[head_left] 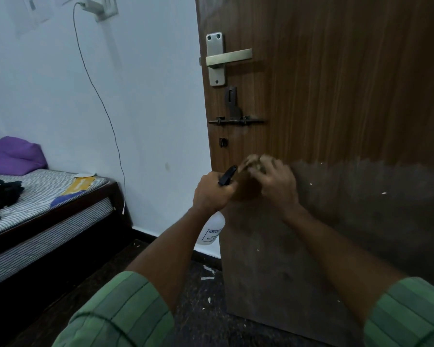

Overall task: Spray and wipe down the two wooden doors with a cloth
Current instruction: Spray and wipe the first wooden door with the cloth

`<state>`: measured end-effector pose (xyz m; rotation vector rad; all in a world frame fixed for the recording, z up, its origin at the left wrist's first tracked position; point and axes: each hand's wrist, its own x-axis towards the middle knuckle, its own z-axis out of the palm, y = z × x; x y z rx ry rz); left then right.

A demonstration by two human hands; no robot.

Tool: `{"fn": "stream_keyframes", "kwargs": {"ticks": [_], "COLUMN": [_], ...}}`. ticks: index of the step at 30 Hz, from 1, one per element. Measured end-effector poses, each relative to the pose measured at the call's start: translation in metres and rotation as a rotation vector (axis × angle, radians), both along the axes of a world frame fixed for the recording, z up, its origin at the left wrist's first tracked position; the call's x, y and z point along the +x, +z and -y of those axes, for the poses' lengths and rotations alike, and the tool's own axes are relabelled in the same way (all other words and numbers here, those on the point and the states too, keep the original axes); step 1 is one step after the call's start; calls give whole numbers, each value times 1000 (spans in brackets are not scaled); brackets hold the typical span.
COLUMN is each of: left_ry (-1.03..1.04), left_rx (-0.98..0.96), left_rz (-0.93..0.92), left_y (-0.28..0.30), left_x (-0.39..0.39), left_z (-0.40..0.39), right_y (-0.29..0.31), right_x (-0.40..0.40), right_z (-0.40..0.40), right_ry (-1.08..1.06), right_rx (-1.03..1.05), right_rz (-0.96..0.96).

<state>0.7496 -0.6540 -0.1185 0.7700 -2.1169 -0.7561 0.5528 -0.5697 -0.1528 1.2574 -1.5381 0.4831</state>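
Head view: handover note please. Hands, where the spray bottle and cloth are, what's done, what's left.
Left hand: grips the spray bottle by its neck, black nozzle up.
Right hand: holds the cloth, bunched against the wooden door, just below the latch bolt.
Done: cannot tell; the door's lower half looks darker and duller than the upper.
Left: finish this door. A second door is not in view.

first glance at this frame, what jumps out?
Two hands meet mid-frame against the brown wooden door: the left hand grips a spray bottle by its black trigger head, the right hand holds a bunched cloth. Above them is the silver lever handle; a striped bed sits far left.
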Motion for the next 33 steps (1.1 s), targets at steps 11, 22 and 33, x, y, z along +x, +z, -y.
{"fn": "stream_keyframes", "kwargs": {"ticks": [11, 22, 33], "left_ry": [-58, -181, -245], "left_rx": [-20, -25, -30], "left_rz": [32, 27, -34], "left_y": [12, 9, -13], "left_x": [-14, -27, -44], "left_z": [-7, -38, -37], "right_y": [4, 54, 17], "right_x": [-11, 0, -18], "right_z": [-29, -81, -92], "right_ry": [-43, -97, -156], "right_rx": [25, 296, 540], "right_rz": [52, 298, -188]}}
